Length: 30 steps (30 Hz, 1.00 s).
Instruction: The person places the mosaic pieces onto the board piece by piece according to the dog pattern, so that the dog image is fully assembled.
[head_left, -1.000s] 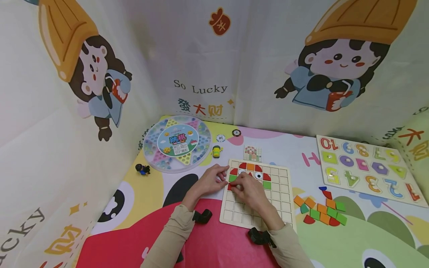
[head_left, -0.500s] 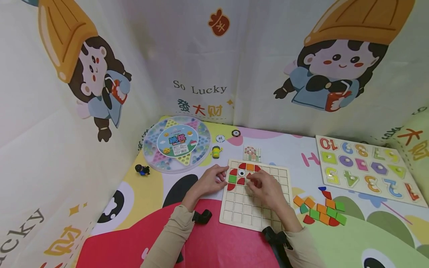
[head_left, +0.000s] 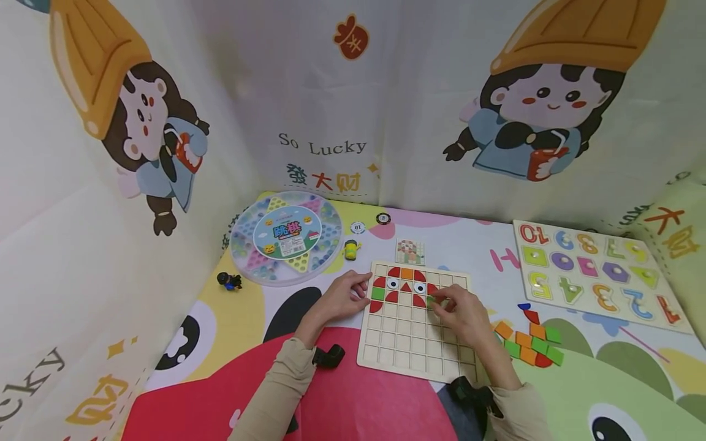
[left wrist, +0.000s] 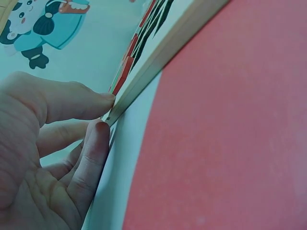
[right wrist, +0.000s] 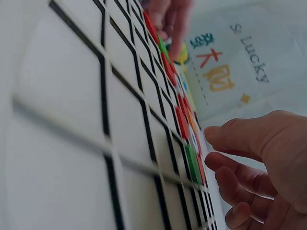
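Wooden grid board lies flat on the table, on a cartoon-print mat, directly before the person; its top rows hold red, green and orange tiles and two eye tiles. Green tile sits at the right end of that pattern, under the fingertips of the right hand; head view suggests a pinch, but the right wrist view shows curled fingers just beside the tile, so grip cannot be told. Left hand steadies the board's left edge; only the left wrist view shows thumb and fingertip pinching the pale, thick edge. Loose flat tiles lie right of the board.
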### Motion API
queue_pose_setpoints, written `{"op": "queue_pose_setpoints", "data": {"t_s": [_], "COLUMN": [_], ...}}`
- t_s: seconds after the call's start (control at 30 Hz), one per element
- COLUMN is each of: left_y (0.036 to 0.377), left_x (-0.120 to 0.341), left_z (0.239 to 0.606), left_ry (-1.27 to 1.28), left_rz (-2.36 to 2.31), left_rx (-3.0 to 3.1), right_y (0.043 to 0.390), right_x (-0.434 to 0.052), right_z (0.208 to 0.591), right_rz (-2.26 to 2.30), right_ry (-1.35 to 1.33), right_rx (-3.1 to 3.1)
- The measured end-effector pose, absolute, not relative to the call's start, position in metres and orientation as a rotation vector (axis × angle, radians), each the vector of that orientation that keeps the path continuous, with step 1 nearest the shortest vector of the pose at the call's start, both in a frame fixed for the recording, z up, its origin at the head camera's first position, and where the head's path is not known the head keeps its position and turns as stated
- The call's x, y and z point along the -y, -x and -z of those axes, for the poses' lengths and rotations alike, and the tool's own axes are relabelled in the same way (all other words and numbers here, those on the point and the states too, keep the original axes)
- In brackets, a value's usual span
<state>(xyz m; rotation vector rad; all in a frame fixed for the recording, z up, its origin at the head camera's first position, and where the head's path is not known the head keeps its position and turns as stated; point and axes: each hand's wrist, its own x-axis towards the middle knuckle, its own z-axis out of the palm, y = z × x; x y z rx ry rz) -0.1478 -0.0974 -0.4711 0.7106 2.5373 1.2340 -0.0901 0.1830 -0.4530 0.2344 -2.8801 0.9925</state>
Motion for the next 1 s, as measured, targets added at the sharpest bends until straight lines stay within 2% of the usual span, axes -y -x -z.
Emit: {"op": "queue_pose_setpoints", "data": {"t_s": [0.47,1.0], "left_y": [0.149,0.15], "left_x": [0.099,0.099], "left_z": [0.473,0.473], "left_ry": [-0.713,-0.709], "left_rz": [-1.237,-1.238], "left_rx": [-2.538,-2.526], "right_y": [0.101,0.102], "right_x": [-0.114,-0.106], "right_z": [0.455,0.455], "right_rz": [-1.027,-1.009], "right_ry": [-0.495,-0.493], "right_rx": [2.846,2.875]}}
